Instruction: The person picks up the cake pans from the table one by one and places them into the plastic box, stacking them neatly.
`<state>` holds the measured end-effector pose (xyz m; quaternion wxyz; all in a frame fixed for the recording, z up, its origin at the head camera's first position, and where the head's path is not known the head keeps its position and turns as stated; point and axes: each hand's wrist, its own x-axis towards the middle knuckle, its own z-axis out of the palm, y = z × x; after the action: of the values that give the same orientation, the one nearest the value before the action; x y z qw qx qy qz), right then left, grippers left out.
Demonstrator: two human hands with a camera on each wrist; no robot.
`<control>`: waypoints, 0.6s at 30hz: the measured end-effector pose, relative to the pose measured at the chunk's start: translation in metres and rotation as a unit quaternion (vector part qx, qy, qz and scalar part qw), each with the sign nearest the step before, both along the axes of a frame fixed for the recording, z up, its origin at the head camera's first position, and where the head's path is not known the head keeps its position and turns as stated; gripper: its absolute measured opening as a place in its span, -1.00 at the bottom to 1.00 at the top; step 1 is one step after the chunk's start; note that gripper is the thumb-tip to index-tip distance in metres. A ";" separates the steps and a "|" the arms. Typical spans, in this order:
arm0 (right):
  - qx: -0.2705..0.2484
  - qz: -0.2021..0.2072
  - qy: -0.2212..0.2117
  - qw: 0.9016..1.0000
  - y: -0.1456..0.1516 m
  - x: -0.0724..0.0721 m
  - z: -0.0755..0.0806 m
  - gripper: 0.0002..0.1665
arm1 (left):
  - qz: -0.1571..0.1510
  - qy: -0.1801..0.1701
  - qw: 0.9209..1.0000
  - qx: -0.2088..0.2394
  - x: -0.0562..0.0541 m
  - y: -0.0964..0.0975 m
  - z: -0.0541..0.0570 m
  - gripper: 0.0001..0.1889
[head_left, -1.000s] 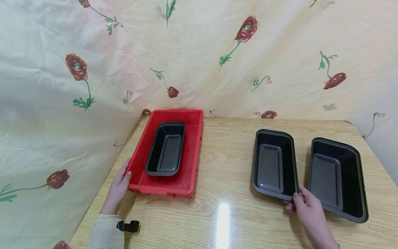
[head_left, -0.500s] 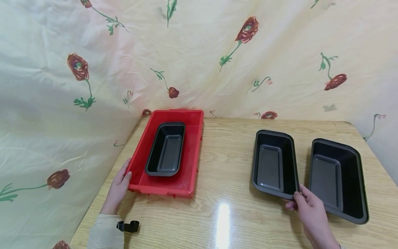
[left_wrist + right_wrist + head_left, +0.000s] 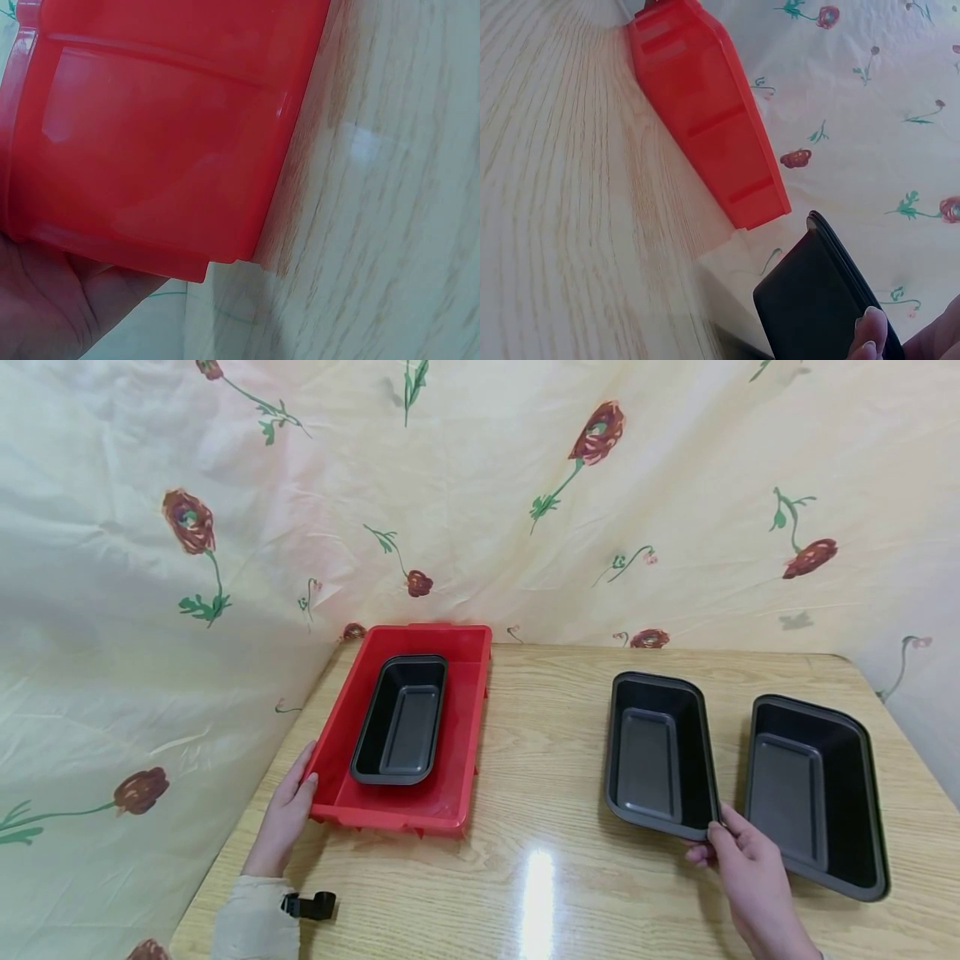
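Observation:
My right hand (image 3: 750, 868) pinches the near right corner of a dark grey loaf pan (image 3: 651, 764), thumb on the rim and fingers beneath it. In the right wrist view the outer wall of that loaf pan (image 3: 810, 300) shows beside my fingertips (image 3: 870, 330). On the left, my left hand (image 3: 287, 806) holds the near left corner of a red plastic tray (image 3: 431, 814), thumb over the rim. A second loaf pan (image 3: 411, 731) lies inside the tray. The left wrist view shows the tray's outer wall (image 3: 165, 150) and part of my palm.
A third dark loaf pan (image 3: 787, 785) stands at the right, close beside my right hand. The wooden table (image 3: 547, 735) runs back to a flowered cloth (image 3: 480, 485) hanging behind and at the left. A black wrist strap piece (image 3: 309, 906) juts from my left sleeve.
The loaf pan in my right hand has shifted very slightly left. My left hand, the red tray and the other two pans have stayed in place.

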<state>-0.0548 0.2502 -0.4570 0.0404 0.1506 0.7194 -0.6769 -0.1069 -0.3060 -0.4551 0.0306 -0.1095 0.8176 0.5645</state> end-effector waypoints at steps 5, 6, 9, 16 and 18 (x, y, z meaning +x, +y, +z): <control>-0.025 -0.002 0.033 0.999 -0.001 0.000 0.001 -0.36 | -0.001 -0.003 1.000 0.000 0.000 -0.001 -0.001 -0.36; -0.029 -0.001 0.040 0.999 -0.002 0.000 0.002 -0.36 | -0.001 -0.002 1.000 0.000 0.000 -0.001 -0.001 -0.36; -0.045 0.003 0.057 0.997 -0.003 0.000 0.003 -0.36 | -0.001 0.002 1.000 0.000 0.001 0.000 0.000 -0.36; -0.047 0.013 0.084 0.995 -0.007 -0.002 0.006 -0.37 | -0.004 0.014 1.000 -0.002 0.002 0.002 0.002 -0.38; -0.049 0.015 0.093 0.994 -0.008 -0.002 0.007 -0.36 | -0.003 0.012 1.000 -0.003 0.002 0.002 0.002 -0.39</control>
<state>-0.0572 0.2421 -0.4501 -0.0096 0.0740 0.6882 -0.7216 -0.1050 -0.3042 -0.4534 0.0221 -0.0998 0.8197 0.5636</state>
